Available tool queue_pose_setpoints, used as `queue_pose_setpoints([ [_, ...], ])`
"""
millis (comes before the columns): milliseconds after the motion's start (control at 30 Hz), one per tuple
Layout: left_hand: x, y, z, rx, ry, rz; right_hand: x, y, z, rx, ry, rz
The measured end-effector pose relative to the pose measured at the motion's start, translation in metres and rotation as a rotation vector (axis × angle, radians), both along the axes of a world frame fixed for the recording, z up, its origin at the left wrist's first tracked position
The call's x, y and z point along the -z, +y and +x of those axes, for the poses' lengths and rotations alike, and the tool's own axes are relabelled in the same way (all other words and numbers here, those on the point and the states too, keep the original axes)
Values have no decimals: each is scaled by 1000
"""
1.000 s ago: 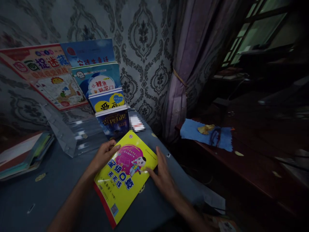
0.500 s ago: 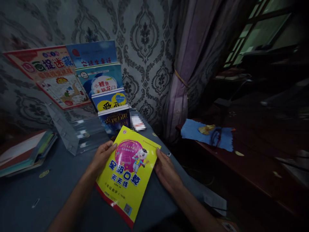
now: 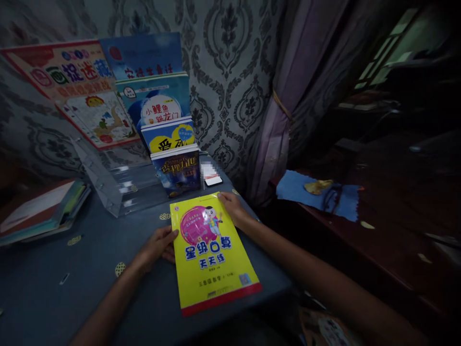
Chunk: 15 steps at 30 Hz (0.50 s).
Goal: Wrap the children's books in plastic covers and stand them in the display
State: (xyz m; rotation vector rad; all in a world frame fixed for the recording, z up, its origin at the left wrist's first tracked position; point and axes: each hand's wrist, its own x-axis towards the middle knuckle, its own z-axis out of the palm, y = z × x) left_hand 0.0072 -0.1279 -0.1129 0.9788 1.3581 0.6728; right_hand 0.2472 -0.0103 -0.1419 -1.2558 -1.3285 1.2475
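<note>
A yellow workbook (image 3: 209, 259) with a pink circle, a cartoon figure and a red lower edge faces up over the table. My left hand (image 3: 160, 247) grips its left edge, thumb on the cover and fingers partly hidden beneath. At the upper right corner, my right hand (image 3: 232, 207) pinches the book with its thumb on top. Just beyond it, a clear display stand (image 3: 115, 202) carries several upright books; the dark blue book (image 3: 176, 170) is at the front, and a pink-bordered picture book (image 3: 86, 96) leans at the back left.
A phone (image 3: 213, 180) lies beside the stand. Stacked books and papers (image 3: 43, 211) occupy the left of the blue-grey tablecloth (image 3: 104, 245). Right of the curtain (image 3: 273, 120), a dark red bench (image 3: 360, 254) holds a blue cloth (image 3: 320, 194) with glasses on it.
The yellow workbook has turned anticlockwise and its top edge has moved slightly lower, away from the stand. My right hand has shifted up to its corner. The view has tilted a little.
</note>
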Motion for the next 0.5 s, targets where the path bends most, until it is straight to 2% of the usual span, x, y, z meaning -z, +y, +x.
queue_pose_setpoints([
  [100, 0, 3, -5, 126, 340, 42, -2, 20, -5, -8, -197, 105],
  [167, -3, 6, -7, 185, 639, 195, -4, 25, -7, -26, -322, 176],
  [267, -8, 11, -3, 201, 1019, 496, -5, 25, -8, -44, -490, 259],
  [400, -1, 20, 11, 243, 1211, 752, -2, 19, -3, -56, -681, 325],
  [500, 14, 26, 17, 278, 1267, 830, -5, 14, 1, -57, -787, 370],
])
